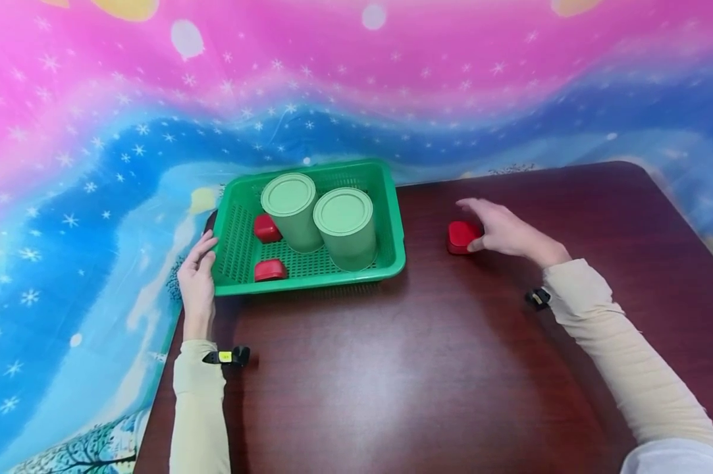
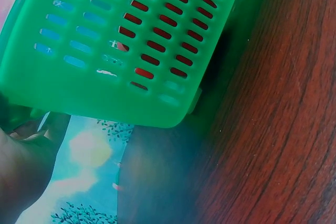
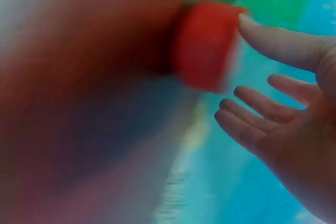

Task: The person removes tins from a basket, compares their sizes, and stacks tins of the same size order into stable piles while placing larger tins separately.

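Observation:
My left hand (image 1: pixel 197 276) holds the left rim of a green plastic basket (image 1: pixel 399 230), fingertips and thumb at the edge; the left wrist view shows the basket's slotted side wall (image 2: pixel 79 85) close up. Inside the basket two pale green cylindrical cans (image 1: pixel 289 217) stand upright beside two small red rounded blocks (image 1: pixel 270 270). Out to the right, my right hand (image 1: pixel 504 230) is spread around another red rounded block (image 1: pixel 463 237) on the table. Its thumb is right at the block's edge, while the other fingers stand apart from it in the right wrist view.
The dark brown wooden table (image 1: pixel 356 368) has its back edge close behind the basket, and the basket's left end lies by the table's left edge. A pink and blue patterned cloth (image 1: pixel 309 85) hangs behind and to the left. Black straps (image 1: pixel 228 356) sit at both wrists.

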Demonstrator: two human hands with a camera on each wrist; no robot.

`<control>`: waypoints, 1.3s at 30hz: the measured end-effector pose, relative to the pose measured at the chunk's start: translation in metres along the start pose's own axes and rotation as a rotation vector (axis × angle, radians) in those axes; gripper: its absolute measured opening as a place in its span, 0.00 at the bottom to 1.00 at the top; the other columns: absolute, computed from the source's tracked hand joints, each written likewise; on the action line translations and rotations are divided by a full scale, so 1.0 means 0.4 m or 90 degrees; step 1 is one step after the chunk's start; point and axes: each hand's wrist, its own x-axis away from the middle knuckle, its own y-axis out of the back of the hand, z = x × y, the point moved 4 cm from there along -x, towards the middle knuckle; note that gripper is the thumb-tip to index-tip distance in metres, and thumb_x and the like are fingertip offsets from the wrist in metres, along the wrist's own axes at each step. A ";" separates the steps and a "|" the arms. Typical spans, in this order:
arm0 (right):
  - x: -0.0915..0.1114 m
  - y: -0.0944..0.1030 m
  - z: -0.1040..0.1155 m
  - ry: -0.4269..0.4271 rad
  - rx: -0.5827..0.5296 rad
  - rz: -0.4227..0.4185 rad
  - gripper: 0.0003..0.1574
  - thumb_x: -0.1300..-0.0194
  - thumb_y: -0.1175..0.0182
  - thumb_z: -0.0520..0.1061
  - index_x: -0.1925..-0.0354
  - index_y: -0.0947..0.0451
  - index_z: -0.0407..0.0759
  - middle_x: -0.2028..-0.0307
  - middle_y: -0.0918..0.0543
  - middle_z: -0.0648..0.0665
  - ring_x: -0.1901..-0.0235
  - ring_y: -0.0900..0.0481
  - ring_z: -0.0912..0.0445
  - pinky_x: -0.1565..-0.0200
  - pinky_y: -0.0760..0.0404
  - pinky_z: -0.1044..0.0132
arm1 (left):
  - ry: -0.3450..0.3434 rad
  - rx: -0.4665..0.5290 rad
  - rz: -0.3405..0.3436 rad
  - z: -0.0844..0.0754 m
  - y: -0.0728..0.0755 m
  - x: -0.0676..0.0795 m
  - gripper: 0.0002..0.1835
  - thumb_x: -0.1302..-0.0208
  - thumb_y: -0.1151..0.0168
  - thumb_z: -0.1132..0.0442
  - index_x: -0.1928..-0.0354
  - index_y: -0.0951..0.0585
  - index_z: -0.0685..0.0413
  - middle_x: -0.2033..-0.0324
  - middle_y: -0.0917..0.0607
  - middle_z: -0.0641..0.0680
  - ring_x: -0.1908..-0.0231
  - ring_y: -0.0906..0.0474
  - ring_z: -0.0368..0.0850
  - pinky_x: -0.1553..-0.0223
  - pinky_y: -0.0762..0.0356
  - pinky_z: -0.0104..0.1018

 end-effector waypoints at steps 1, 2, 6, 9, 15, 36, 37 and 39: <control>-0.002 0.014 0.021 0.006 0.002 -0.004 0.56 0.46 0.25 0.29 0.24 0.41 0.29 0.30 0.32 0.25 0.30 0.35 0.32 0.32 0.38 0.36 | -0.002 -0.003 0.000 0.000 0.000 0.000 0.19 0.19 0.50 0.68 0.33 0.21 0.65 0.27 0.27 0.53 0.24 0.41 0.41 0.27 0.42 0.39; -0.004 0.029 0.044 0.013 0.001 -0.011 0.55 0.45 0.26 0.29 0.24 0.41 0.29 0.30 0.33 0.26 0.29 0.36 0.32 0.32 0.38 0.35 | 0.000 0.000 0.000 -0.001 0.000 -0.001 0.19 0.19 0.50 0.67 0.33 0.22 0.66 0.27 0.27 0.53 0.24 0.41 0.41 0.27 0.42 0.39; -0.013 0.072 0.141 0.062 -0.026 -0.050 0.48 0.38 0.30 0.33 0.24 0.39 0.32 0.30 0.31 0.29 0.32 0.30 0.34 0.34 0.34 0.37 | -0.004 0.001 -0.005 -0.004 -0.001 -0.001 0.19 0.19 0.50 0.68 0.34 0.22 0.67 0.27 0.28 0.54 0.24 0.41 0.42 0.27 0.43 0.41; -0.024 0.085 0.209 0.107 -0.041 -0.081 0.43 0.34 0.32 0.35 0.25 0.36 0.34 0.31 0.28 0.32 0.35 0.26 0.36 0.36 0.29 0.39 | -0.011 -0.006 -0.003 -0.010 -0.006 0.001 0.19 0.19 0.51 0.68 0.34 0.22 0.68 0.27 0.28 0.56 0.24 0.41 0.43 0.27 0.42 0.41; -0.057 0.093 0.320 0.184 -0.042 -0.110 0.38 0.32 0.32 0.36 0.27 0.32 0.35 0.32 0.25 0.37 0.34 0.26 0.42 0.35 0.28 0.43 | -0.015 -0.012 0.008 -0.061 -0.021 0.023 0.19 0.20 0.52 0.70 0.35 0.23 0.73 0.27 0.29 0.61 0.24 0.41 0.47 0.28 0.41 0.42; -0.155 0.062 0.504 0.303 -0.072 -0.073 0.39 0.34 0.31 0.34 0.29 0.31 0.35 0.34 0.23 0.40 0.33 0.26 0.49 0.38 0.24 0.54 | -0.016 -0.021 0.010 -0.071 -0.017 0.028 0.19 0.20 0.52 0.71 0.35 0.23 0.73 0.28 0.28 0.61 0.24 0.41 0.48 0.30 0.38 0.41; -0.160 0.058 0.513 0.307 -0.072 -0.069 0.39 0.34 0.31 0.34 0.29 0.31 0.35 0.34 0.22 0.40 0.33 0.26 0.49 0.38 0.24 0.55 | -0.016 -0.021 0.009 -0.061 -0.016 0.024 0.19 0.19 0.51 0.70 0.35 0.22 0.72 0.27 0.28 0.60 0.24 0.40 0.47 0.30 0.38 0.40; -0.170 0.047 0.530 0.316 -0.069 -0.059 0.38 0.34 0.30 0.34 0.29 0.31 0.35 0.34 0.22 0.40 0.33 0.26 0.50 0.38 0.24 0.56 | -0.018 -0.020 0.007 -0.041 -0.012 0.015 0.19 0.19 0.51 0.69 0.35 0.22 0.70 0.27 0.27 0.58 0.24 0.40 0.45 0.31 0.38 0.39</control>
